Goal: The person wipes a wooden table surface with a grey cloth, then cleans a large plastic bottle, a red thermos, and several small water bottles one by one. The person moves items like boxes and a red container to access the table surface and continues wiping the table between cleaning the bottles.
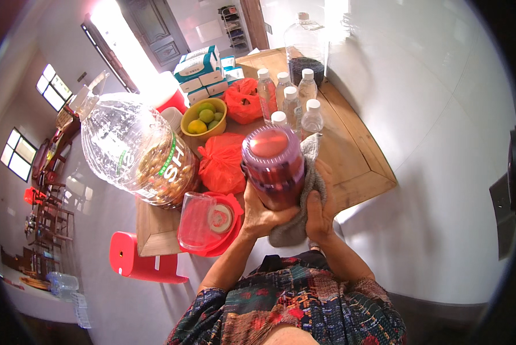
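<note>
In front of my body, a round jar (pixel 274 179) with dark red contents and a translucent purplish lid is held over the table's near edge. My left hand (pixel 262 215) is wrapped around its lower left side. A grey cloth (pixel 288 233) lies along the jar's right side and hangs below it. My right hand (pixel 319 214) grips this cloth and presses it against the jar; some of its fingers are hidden behind the cloth. Just left of the jar sit a knotted red plastic bag (pixel 222 164) and a clear container with a red rim (pixel 212 225).
A large clear bottle (pixel 129 144) with brown contents leans at the left of the wooden table (pixel 358 152). Behind stand a yellow bowl (pixel 187 127) of citrus, stacked boxes (pixel 197 66), several white-capped bottles (pixel 312 119) and a big jug (pixel 305 49). A red stool (pixel 133 257) is beside the table.
</note>
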Tool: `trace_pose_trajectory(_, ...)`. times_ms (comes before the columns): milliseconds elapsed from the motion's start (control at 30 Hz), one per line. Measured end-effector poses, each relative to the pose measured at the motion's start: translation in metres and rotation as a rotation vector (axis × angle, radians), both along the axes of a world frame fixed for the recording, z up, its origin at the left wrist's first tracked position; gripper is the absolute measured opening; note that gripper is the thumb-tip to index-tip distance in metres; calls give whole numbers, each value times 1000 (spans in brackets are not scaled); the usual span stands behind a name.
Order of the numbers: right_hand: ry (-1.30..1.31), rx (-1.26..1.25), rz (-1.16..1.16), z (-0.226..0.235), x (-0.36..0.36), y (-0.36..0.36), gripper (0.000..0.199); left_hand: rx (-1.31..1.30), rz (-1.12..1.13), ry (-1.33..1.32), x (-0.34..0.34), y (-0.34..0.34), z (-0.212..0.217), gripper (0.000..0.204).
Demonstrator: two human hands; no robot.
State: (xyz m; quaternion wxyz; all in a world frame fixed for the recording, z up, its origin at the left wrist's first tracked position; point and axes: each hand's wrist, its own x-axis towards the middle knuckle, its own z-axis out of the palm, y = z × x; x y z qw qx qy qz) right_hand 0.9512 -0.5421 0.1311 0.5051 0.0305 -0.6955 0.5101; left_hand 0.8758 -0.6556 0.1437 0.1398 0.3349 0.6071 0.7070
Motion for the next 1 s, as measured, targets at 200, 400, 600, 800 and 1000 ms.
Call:
trace_pose_trajectory(200,-129,-769,832,53,-8,25,50,-4,-276,9,2,-12,-20,93)
trace_pose_trajectory(400,-340,-172,1162,103,-28,45,56,-104,-479,-61,9,-14,-9,94)
trace_pose_trajectory(600,14,585,697,123,-7,51,26,-151,-406,-141,16,-26,9,69)
trace_pose_trajectory(800,67,847,-103,90,16,32,22,-65,-159,79,18,-4,-8,77)
trace_pose_trajectory(1000,194,199,-119,29,18,15,47,-83,-144,5,16,-4,-14,95)
